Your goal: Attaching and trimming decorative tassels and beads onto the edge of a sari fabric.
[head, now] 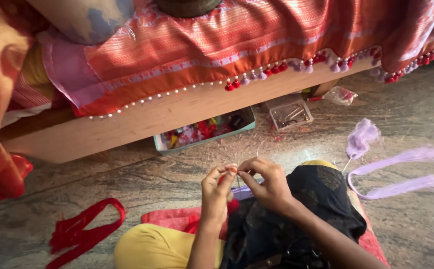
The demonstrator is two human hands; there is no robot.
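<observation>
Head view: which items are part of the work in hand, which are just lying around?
In hand: left hand and right hand pinching a small red tassel; tassel-edged orange cloth.
Lying about: lilac thread bundle, red thread bundle, box of coloured bits, clear box.

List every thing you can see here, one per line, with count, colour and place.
draped cloth: one, orange-red with pale stripes, over the wooden ledge, top.
tassels: a row, red and lilac, along the cloth's hem.
wooden ledge: one, light brown, across the upper half.
open box: one, teal-edged, holding mixed coloured bits, under the ledge.
clear box: one, transparent, right of the open box.
lilac thread bundles: about three, on the floor, right.
red thread bundle: one, on the floor, lower left.
stone floor: grey-brown, veined.
left hand: pinching a small red piece, centre.
right hand: fingertips meeting the left hand's.
</observation>
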